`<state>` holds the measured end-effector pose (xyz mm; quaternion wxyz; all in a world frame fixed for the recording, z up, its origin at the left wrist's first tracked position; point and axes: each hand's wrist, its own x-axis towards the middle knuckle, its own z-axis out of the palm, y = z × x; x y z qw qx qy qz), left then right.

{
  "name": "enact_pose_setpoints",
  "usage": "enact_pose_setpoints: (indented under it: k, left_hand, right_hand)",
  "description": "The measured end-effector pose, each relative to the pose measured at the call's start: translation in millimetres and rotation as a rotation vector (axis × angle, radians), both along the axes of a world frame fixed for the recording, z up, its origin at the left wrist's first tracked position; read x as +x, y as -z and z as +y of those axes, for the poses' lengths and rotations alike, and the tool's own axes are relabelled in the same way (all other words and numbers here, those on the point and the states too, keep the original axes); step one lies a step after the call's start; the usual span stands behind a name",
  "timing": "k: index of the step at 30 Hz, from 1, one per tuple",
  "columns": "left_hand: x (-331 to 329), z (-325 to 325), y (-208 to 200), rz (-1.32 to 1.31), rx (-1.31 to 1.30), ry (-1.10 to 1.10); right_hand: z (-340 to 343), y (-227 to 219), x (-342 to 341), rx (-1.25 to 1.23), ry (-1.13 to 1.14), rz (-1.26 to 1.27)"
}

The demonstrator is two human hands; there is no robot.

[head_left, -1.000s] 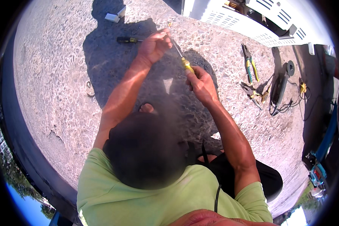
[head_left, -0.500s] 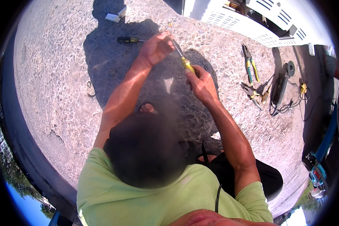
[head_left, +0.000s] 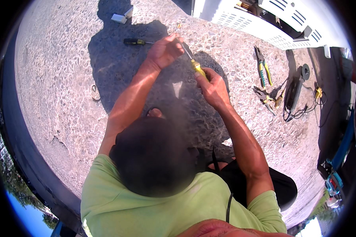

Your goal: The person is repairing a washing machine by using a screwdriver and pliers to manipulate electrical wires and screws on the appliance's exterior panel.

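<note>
My right hand [head_left: 213, 87] is closed around the yellow handle of a screwdriver [head_left: 194, 64], whose metal shaft points up and to the left. My left hand [head_left: 165, 50] is held at the shaft's tip, with its fingers pinched on something small that they hide. Both hands are held above rough concrete ground [head_left: 67, 79], in the shadow of my body. My head and green shirt fill the lower middle of the view.
A black-handled screwdriver [head_left: 136, 41] and a small white box [head_left: 120, 17] lie beyond my left hand. To the right are green-and-yellow pliers [head_left: 263, 67], a second pair of pliers [head_left: 267, 98] and a black device with cables [head_left: 294, 93]. A white louvred casing [head_left: 265, 19] stands at the top right.
Both hands stay together on the screwdriver and have shifted only slightly. Nothing on the ground has moved.
</note>
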<state>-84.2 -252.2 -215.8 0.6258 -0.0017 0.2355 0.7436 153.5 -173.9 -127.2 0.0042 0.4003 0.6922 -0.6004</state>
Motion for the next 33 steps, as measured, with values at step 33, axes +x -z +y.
enact_pose_setpoints:
  k: [33]
  left_hand:
    - [-4.1, -24.5, 32.9, 0.853, -0.667, -0.08]
  right_hand:
    - [22.7, 39.4, 19.8, -0.305, 0.212, -0.119]
